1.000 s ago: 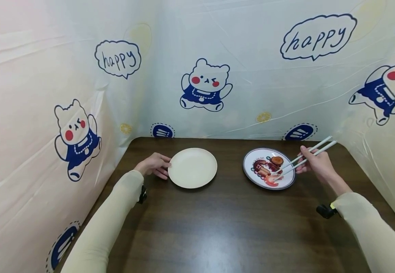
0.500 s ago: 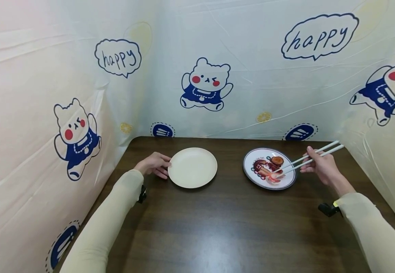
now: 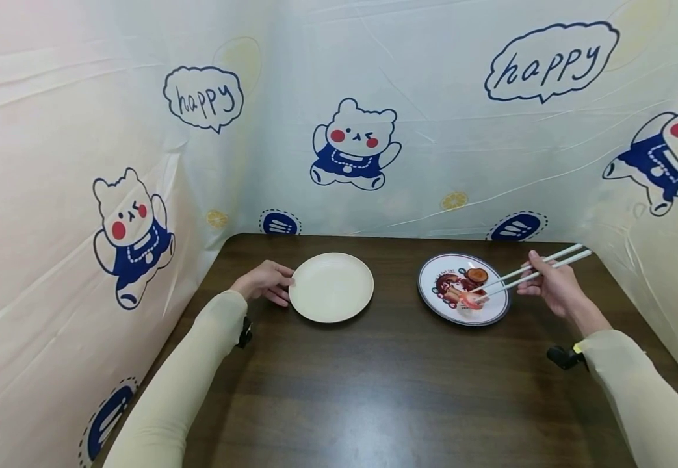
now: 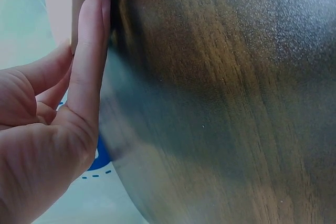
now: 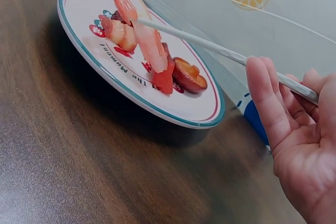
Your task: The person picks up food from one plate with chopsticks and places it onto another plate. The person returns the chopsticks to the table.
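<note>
My left hand (image 3: 265, 283) pinches the left rim of a plain cream plate (image 3: 331, 288) on the table; in the left wrist view the plate's edge (image 4: 65, 3) sits between thumb and fingers. My right hand (image 3: 555, 286) holds a pair of pale chopsticks (image 5: 210, 47) that slant down to the left. Their tips grip a pinkish-orange shrimp (image 5: 149, 45) over a white plate (image 5: 79, 40) with a coloured rim. On that plate lie a glossy brown round piece of food (image 5: 189, 77) and a paler piece (image 5: 119, 34), partly covered by the shrimp in the head view.
Both plates stand near the far edge of a dark wooden table (image 3: 339, 377), with a gap between them. Patterned cloth (image 3: 432, 143) hangs close behind the table and on both sides.
My right hand has shifted to the right with the chopsticks. The shrimp, lower on the plate before, now hangs a little higher at the tips. My left hand has stayed at the cream plate.
</note>
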Demonstrator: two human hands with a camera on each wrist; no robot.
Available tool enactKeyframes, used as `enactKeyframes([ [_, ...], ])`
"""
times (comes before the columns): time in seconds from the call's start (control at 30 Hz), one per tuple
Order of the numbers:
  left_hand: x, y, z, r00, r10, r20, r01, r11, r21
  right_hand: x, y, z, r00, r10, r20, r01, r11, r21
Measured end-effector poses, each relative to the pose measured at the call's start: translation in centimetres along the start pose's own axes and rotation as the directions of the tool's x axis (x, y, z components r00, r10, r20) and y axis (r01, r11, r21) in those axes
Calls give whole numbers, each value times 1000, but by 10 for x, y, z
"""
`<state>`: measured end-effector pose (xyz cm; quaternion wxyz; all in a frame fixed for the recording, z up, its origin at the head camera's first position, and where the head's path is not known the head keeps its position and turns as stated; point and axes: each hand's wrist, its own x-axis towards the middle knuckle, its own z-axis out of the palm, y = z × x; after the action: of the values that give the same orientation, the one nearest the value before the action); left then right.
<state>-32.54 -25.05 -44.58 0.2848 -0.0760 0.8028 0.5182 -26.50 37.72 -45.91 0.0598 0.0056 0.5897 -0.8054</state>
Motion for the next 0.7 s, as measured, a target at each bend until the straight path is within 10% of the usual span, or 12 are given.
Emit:
enactKeyframes([
  [0.7, 3, 0, -1, 1000, -6, -1, 6, 1000, 5, 7, -16, 4, 989, 9, 149, -25, 994, 109],
])
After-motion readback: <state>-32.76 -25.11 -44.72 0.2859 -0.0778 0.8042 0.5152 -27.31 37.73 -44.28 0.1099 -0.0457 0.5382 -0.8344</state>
